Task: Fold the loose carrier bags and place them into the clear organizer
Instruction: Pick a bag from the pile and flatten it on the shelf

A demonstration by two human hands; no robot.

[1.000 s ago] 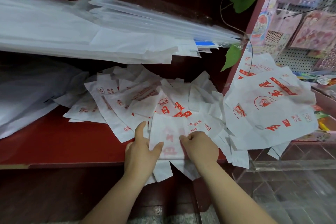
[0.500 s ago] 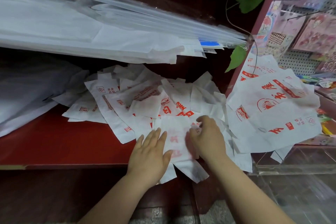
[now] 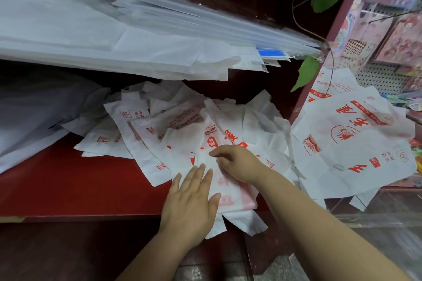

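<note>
The right grip (image 3: 237, 164) has slid leftward across the carrier bag (image 3: 230, 196) since a moment ago, and its fingers now point toward the left grip (image 3: 191, 198). The left grip lies flat with straight fingers, pressing down the bag's left part at the front edge of the red surface (image 3: 68, 185). The right one rests knuckles-up with curled fingers on the far part of the same bag; I cannot tell whether it pinches the plastic or only presses. The bag looks doubled over, and its handles hang off the edge below the left grip.

Low to the right of the right grip is the clear organizer (image 3: 374, 221), with a heap of large red-printed bags (image 3: 354, 143) draped above it. Just beyond both grips spreads the pile of loose bags (image 3: 159, 134). Farther back a slanting stack of white bags (image 3: 114, 41) overhangs them, with green leaves (image 3: 306, 73) at its right end.
</note>
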